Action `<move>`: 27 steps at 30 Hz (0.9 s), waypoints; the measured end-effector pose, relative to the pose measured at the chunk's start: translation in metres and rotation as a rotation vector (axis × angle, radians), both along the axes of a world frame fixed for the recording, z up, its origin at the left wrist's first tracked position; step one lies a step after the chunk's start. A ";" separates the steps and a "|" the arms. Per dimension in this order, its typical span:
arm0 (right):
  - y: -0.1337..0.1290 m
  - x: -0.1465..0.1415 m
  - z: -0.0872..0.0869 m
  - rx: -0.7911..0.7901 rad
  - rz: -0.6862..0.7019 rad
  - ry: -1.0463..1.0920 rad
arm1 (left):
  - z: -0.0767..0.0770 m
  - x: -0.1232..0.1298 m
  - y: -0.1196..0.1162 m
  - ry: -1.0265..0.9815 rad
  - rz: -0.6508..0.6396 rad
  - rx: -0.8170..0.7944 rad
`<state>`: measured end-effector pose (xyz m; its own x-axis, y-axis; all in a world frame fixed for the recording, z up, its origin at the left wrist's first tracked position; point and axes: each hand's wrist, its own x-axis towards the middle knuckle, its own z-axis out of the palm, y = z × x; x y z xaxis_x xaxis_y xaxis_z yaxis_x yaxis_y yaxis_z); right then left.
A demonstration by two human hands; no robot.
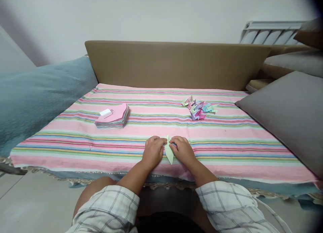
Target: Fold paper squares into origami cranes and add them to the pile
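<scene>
A pale green folded paper (169, 154) lies on the striped cloth, narrow and pointed at its near end, with thin tips at the far end. My left hand (153, 151) is closed on its left edge near the top, fingers bent. From the other side, my right hand (183, 150) pinches the upper right edge. The lower point of the paper sticks out between the hands. Fingertips partly cover the paper's upper part.
A stack of coloured paper (113, 117) with a white plug-like object (105, 113) on top stands at the left. Several folded paper cranes (198, 108) are heaped at the back right. A grey cushion (287, 115) borders the right side, a blue-covered armrest (50, 95) the left.
</scene>
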<state>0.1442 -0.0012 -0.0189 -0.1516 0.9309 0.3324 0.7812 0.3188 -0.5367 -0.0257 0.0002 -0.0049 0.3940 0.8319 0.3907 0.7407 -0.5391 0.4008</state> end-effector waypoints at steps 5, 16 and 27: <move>-0.001 0.000 0.002 -0.012 -0.005 0.001 | 0.004 -0.001 0.000 0.121 -0.012 0.023; 0.000 0.000 0.000 0.014 -0.001 -0.035 | 0.010 -0.011 0.009 0.198 -0.206 0.001; -0.002 -0.001 -0.002 0.044 -0.015 -0.058 | 0.003 -0.010 0.000 0.245 -0.162 0.136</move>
